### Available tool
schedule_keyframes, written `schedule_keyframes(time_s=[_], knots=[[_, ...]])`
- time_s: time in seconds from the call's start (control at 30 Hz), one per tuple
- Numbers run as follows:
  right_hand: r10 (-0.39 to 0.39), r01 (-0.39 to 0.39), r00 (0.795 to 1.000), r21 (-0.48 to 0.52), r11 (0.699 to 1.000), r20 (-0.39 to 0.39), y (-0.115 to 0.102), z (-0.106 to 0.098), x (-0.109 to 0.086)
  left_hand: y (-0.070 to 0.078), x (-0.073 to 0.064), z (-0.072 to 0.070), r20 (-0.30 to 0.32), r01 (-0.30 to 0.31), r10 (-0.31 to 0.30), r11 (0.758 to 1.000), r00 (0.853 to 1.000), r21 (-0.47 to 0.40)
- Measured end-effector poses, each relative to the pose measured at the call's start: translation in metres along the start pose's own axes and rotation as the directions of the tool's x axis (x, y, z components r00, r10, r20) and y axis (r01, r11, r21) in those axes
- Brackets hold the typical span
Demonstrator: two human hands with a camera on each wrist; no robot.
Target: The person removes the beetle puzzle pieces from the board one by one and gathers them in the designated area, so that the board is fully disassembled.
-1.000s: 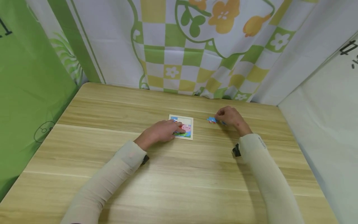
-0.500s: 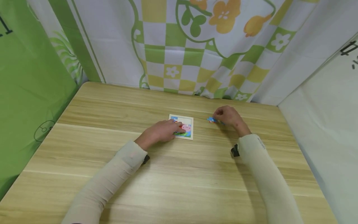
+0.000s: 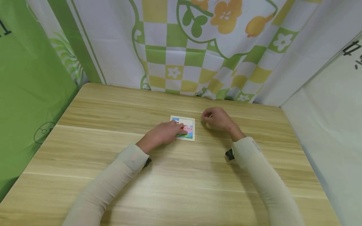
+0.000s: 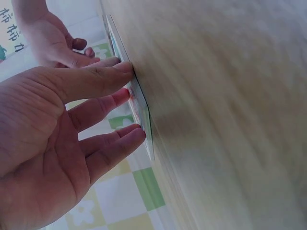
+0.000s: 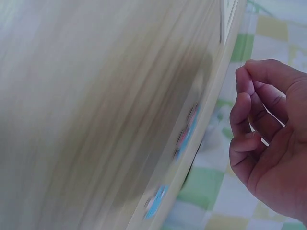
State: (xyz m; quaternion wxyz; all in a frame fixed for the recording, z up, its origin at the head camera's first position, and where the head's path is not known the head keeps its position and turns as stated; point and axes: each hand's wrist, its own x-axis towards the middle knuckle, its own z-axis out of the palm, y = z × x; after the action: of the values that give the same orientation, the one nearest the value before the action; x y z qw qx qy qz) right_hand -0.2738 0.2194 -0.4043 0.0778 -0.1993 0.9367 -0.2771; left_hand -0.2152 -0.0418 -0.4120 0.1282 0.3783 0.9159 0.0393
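Note:
A small framed jigsaw puzzle (image 3: 190, 135) with a pink cartoon pig lies on the table, its upper right part bare. My left hand (image 3: 167, 131) rests on it with fingers extended, covering its left side; in the left wrist view the fingertips (image 4: 136, 134) touch its surface. Just right of the frame, my right hand (image 3: 217, 118) is held above the table, thumb and index finger pinched together. A tiny bluish sliver shows at those tips, seemingly a puzzle piece mostly hidden by the fingers. Two loose pieces, one (image 5: 187, 132) nearer the frame and one (image 5: 156, 201) farther, lie below this hand.
The wooden table (image 3: 181, 188) runs back to a checked, flowered curtain (image 3: 175, 62). A green cloth (image 3: 28, 94) hangs at the left and a white sheet (image 3: 333, 110) at the right. Dark camera mounts (image 3: 229, 154) sit under the wrists.
My right hand has moved left from beside the loose pieces toward the puzzle frame, and now covers them in the head view. The left hand has stayed on the puzzle.

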Motion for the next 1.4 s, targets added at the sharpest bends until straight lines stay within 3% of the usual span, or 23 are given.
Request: schedule_keyframes(time_s=[0.53,0.97,1.4], knots=[[-0.152,0.145,0.982,0.064,0.987,0.111,-0.034,0.036,0.023,0.001,-0.004,-0.001,0.021,-0.014,0.013,0.999,1.0,0.045],[-0.142,0.124,0.974,0.107,0.986,0.177,-0.037,0.048,0.033,0.001,-0.009,-0.004,0.121,-0.002,-0.003,0.999,0.993,0.042],[-0.161,0.139,0.969,0.124,0.983,0.188,-0.04,0.048,0.034,0.001,-0.012,-0.005,0.111,-0.001,-0.003,0.999,0.994,0.033]])
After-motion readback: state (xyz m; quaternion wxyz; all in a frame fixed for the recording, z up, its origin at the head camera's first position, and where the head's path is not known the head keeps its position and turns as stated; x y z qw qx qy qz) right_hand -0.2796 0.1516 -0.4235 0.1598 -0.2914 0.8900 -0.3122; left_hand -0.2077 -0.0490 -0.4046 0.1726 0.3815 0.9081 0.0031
